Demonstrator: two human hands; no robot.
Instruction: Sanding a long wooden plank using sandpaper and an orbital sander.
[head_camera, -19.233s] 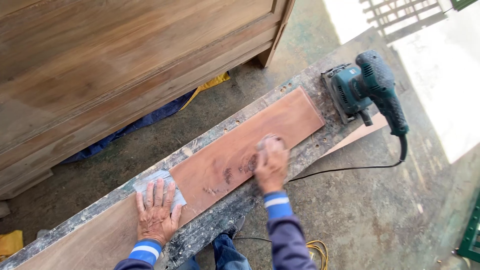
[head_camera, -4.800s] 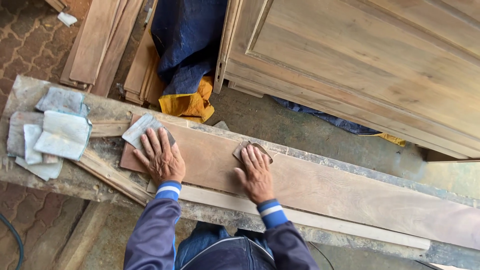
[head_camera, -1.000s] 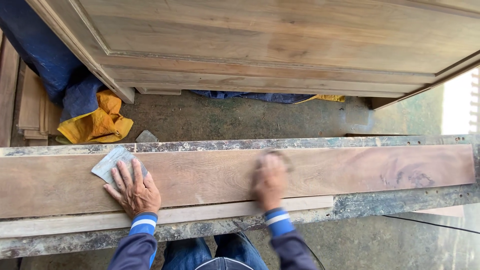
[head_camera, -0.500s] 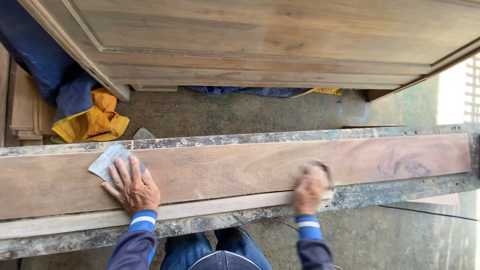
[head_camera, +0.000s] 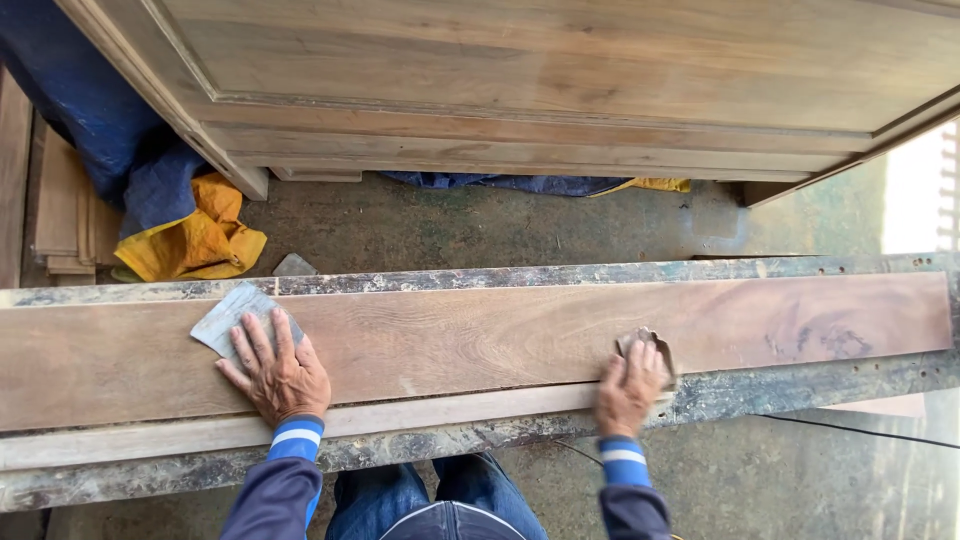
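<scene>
Long brown plank (head_camera: 480, 340) cut off at left edge, left hand (head_camera: 280, 370) flat, fingers spread on grey sandpaper sheet (head_camera: 235, 320), right hand (head_camera: 628, 385) pressing mostly hidden worn sandpaper scrap (head_camera: 640, 342) onto plank's near edge

Left hand (head_camera: 278, 372) flat, right hand (head_camera: 629, 385) curled.

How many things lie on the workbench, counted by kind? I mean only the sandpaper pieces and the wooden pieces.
Sandpaper pieces: 2, a grey sheet under the left hand and a worn piece under the right hand
Wooden pieces: 2, the long board and the thin pale strip
Total: 4
</scene>
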